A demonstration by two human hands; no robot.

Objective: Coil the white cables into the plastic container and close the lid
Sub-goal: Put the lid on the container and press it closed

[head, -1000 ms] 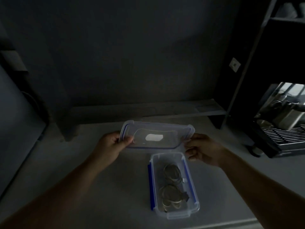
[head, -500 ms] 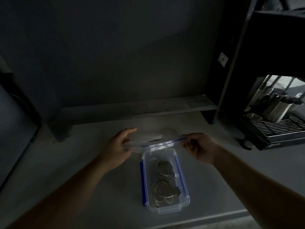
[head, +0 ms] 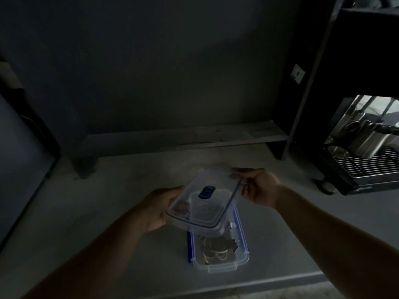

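1. Dim room; a person's 2 bare arms reach fwd over a pale grey surface [head: 86, 212].
2. Left hand [head: 159, 207] grips the near-left corner of the clear lid [head: 203, 203]; its fingers are curled under the lid, thumb up along the edge, closed on it.
3. Right hand [head: 257, 186] pinches the far-right corner of the lid; fingers closed on the rim, thumb on top.
4. Lid is off the surface, tilted, turned at an angle to the box below. Blue seal line shows along its right & near edges; dark blue oval tab [head: 206, 192] on its top face.
5. Plastic container [head: 218, 267] sits on the surface under & just nearer than the lid, long side running away from the camera, not closed. Its far part is covered by the lid held above it; whether the lid touches the container can't be told.
6. Blue latch flaps hang along the container's left side [head: 189, 247] & right side [head: 243, 231].
7. White cables [head: 213, 251] lie coiled inside the container, loops visible in the near half; a small dark plug end sits at the right of the coils.
8. Low shelf board [head: 183, 134] runs along the dark back wall, well apart from the container.
9. At far right, an espresso machine [head: 362, 147] w/ metal drip grate, on the same surface, well apart from the hands.
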